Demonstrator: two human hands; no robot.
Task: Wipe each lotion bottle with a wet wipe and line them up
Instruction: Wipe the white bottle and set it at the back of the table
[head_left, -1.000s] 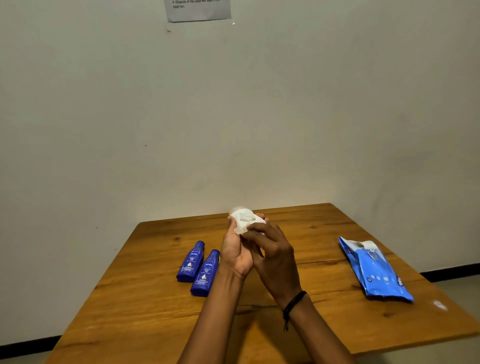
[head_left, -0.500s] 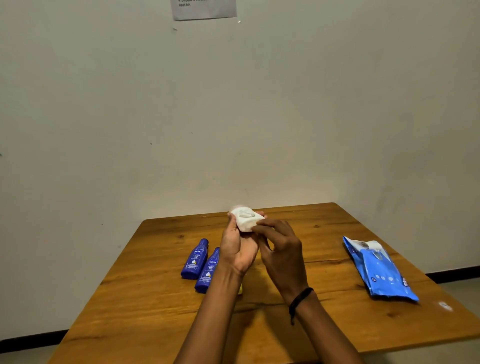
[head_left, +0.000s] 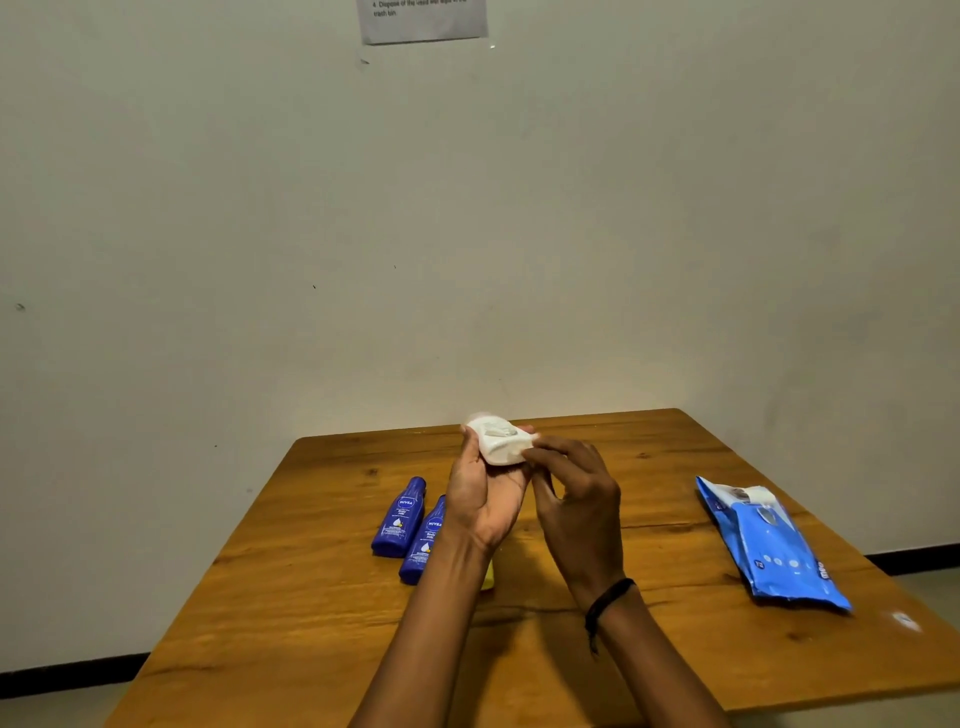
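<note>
My left hand (head_left: 483, 499) holds a white folded wet wipe (head_left: 501, 444) above the middle of the wooden table (head_left: 311, 597). A pale rounded thing shows behind the wipe's top; I cannot tell what it is. The fingertips of my right hand (head_left: 576, 504) pinch the wipe's right edge. Two blue lotion bottles (head_left: 400, 517) (head_left: 423, 545) lie side by side on the table, left of my left wrist, caps pointing away. A yellow object (head_left: 488, 578) peeks out from under my left forearm, mostly hidden.
A blue pack of wet wipes (head_left: 774, 551) lies on the right part of the table, its flap peeled open. A grey wall stands right behind the table, with a paper notice (head_left: 423, 18) stuck high up. A small white scrap (head_left: 905, 619) lies near the right edge.
My right hand's fingers slid off the front of the wipe to its right edge. The left hand kept holding the wipe in the same place. The bottles and the pack stayed put.
</note>
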